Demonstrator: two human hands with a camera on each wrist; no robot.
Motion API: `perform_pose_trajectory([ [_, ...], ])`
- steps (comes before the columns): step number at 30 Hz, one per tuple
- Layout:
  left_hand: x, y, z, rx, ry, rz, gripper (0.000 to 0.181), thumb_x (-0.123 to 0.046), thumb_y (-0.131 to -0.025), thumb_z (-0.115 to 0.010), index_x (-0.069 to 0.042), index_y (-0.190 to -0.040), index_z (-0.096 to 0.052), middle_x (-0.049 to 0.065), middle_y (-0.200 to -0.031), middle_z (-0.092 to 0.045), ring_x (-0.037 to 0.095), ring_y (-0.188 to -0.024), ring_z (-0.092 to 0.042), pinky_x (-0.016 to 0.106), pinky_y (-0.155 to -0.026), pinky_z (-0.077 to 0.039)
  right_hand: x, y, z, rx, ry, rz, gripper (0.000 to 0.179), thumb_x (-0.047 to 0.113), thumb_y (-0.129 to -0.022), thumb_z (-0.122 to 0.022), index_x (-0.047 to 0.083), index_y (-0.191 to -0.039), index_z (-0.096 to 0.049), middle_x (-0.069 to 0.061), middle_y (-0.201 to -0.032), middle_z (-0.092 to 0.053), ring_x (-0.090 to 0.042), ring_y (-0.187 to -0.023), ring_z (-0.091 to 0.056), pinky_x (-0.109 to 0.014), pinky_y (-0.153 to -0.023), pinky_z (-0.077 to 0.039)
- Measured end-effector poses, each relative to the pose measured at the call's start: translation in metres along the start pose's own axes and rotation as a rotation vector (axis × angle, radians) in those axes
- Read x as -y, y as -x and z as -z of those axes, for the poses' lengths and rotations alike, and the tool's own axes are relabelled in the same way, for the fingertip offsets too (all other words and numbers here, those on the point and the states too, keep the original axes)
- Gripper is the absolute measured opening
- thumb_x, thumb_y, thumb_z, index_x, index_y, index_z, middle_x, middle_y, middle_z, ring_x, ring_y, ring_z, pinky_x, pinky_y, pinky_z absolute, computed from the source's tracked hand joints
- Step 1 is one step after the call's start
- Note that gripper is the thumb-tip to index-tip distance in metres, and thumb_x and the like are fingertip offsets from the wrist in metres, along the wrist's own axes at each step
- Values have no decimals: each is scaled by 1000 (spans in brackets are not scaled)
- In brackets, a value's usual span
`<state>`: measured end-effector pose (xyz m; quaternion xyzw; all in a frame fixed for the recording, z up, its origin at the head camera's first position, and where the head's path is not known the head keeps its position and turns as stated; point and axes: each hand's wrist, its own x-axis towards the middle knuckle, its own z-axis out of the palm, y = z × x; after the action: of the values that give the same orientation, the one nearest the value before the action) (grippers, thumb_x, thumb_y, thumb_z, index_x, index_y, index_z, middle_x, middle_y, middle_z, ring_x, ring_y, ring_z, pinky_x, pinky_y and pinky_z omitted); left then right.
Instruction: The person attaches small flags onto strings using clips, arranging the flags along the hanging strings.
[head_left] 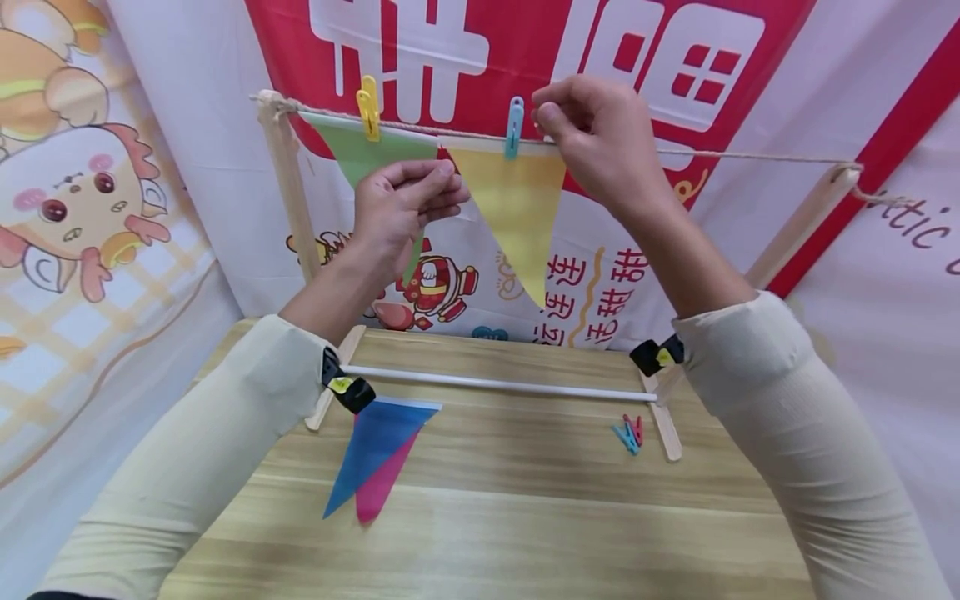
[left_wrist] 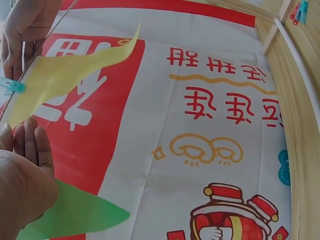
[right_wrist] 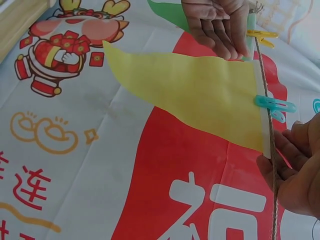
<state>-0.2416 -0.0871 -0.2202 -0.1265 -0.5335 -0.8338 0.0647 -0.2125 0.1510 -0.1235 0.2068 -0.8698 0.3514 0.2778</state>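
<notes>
A yellow pennant (head_left: 517, 212) hangs from a thin rope (head_left: 720, 154), held there by a light-blue clothespin (head_left: 513, 127) near the middle of its top edge. My left hand (head_left: 408, 200) is by the pennant's upper left corner, its fingers mostly straight in the right wrist view. By the upper right corner is my right hand (head_left: 600, 137), with loosely bent fingers next to the rope. Neither hand shows a grip on the cloth. A green pennant (head_left: 367, 148), partly hidden behind my left hand, hangs under a yellow clothespin (head_left: 368, 108).
Wooden posts (head_left: 292, 192) hold the rope's ends, and a white rod (head_left: 495, 383) joins their feet. A blue pennant (head_left: 378, 442) overlaps a pink pennant (head_left: 382, 487) on the wooden table (head_left: 525, 525). Small blue and red clothespins (head_left: 628, 435) lie near the right foot.
</notes>
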Motion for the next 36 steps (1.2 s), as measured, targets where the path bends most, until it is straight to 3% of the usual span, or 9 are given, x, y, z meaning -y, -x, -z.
perform_pose_trajectory([
  [8,4,2,5,3,1,-12,21,-20,-104,-83,-8,-122,-83,11,-112,-86,20,-97,-87,31,-96,-70,-4,3,1,-52,-69,32,31,28,-113,-69,12,-138,-80,-5,-137,-81,-16,-118,-77,-24,-108,-64],
  [19,5,2,6,11,-18,-34,21,-21,-105,-82,-9,-122,-81,7,-107,-86,19,-95,-87,31,-95,-70,-9,8,-3,-117,-364,88,29,21,-107,-78,5,-131,-81,-12,-131,-82,-17,-116,-79,-27,-109,-65],
  [27,6,2,8,25,-19,-28,20,-20,-105,-81,-8,-121,-80,5,-102,-86,18,-91,-86,30,-92,-71,-12,16,-3,-104,-372,148,30,20,-104,-81,6,-129,-82,-8,-128,-84,-16,-116,-80,-28,-108,-65],
  [32,7,3,9,28,-25,-11,22,-20,-106,-80,-8,-123,-80,5,-102,-86,18,-91,-86,30,-91,-71,-20,22,-4,-64,-348,270,30,17,-104,-80,0,-129,-81,-11,-126,-85,-15,-116,-81,-30,-109,-66],
  [36,8,4,10,32,-32,-4,21,-20,-106,-79,-8,-124,-81,7,-104,-86,18,-90,-86,30,-90,-71,-25,24,-4,-42,-332,317,30,16,-104,-80,-2,-128,-80,-12,-127,-85,-15,-117,-82,-30,-108,-66],
])
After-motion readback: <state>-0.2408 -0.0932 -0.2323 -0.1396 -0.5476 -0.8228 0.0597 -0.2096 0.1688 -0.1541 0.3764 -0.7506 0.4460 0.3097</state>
